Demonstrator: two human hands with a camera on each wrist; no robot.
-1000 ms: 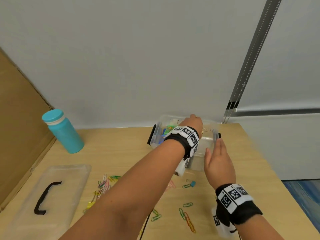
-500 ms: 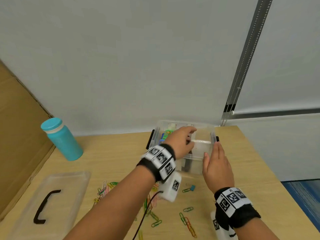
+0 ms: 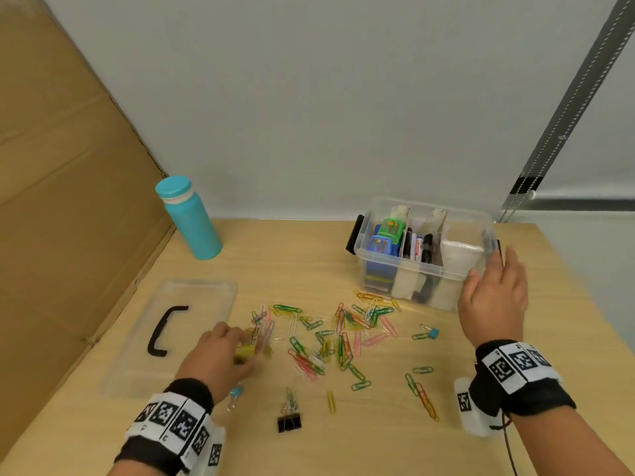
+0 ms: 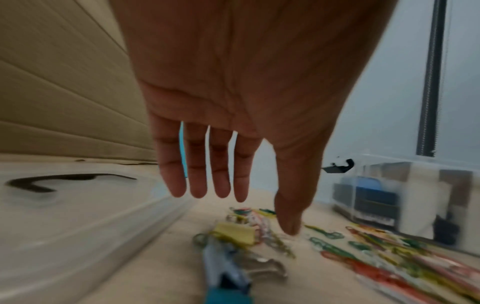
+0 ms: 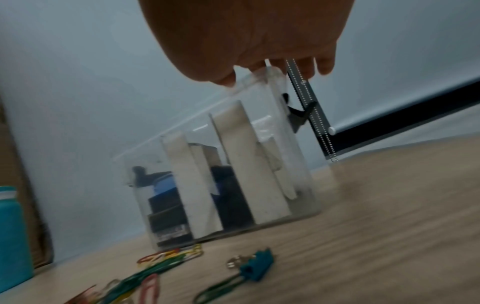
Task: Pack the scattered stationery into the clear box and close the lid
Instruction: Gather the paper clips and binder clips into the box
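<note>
One clear plastic box, lidless, at 1 o'clock: blue and green stamps, black markers, white dividers. Steadied by right hand, fingers straight. Left hand, fingers extended, over yellow binder clip, 7 o'clock.

**Kid:** How many boxes are there?

**Helper:** One clear box. It has one lid, lying off to the left of the box.

**Kid:** And bottles?

**Helper:** One blue bottle, left of the box too, further back than the lid.

**Kid:** How many hands?

**Helper:** Two. One left hand and one right hand.

**Kid:** How many big pinchy clips?

**Helper:** I can see four in front of the box: one black clip, one yellow clip and two blue clips.

**Kid:** And the little paper clips?

**Helper:** Lots and lots, in front of the box. Too many and too tangled to count right.
</note>
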